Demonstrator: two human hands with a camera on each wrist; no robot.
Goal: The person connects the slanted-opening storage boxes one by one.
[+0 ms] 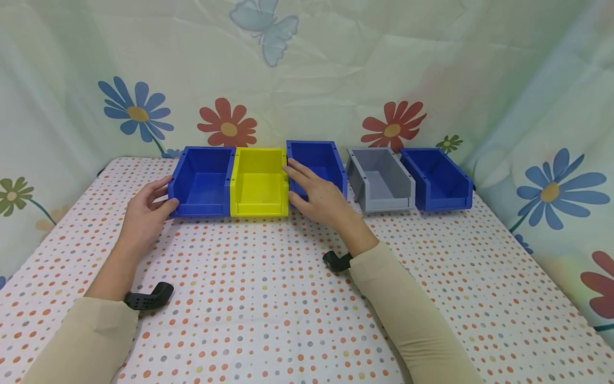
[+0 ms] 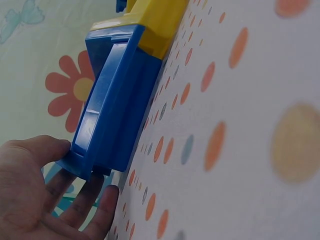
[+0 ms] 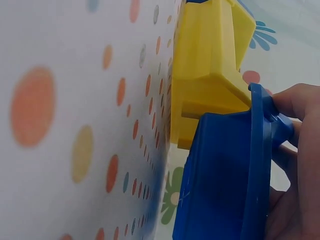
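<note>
Left of the yellow bin (image 1: 260, 208): left hand (image 1: 144, 216), fingers curled, pinching the outer front corner of the left blue bin (image 1: 201, 209), flush beside the yellow bin. Likely to skew both if pushed unevenly. At the yellow bin's right rim: right hand (image 1: 320, 197), fingers loosely extended, no clear grip; possible pinched fingertips if squeezed against the middle blue bin (image 1: 314, 152), just right.

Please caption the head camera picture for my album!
Left hand holds the leftmost blue bin, right hand touches the middle blue bin, yellow bin in between.
</note>
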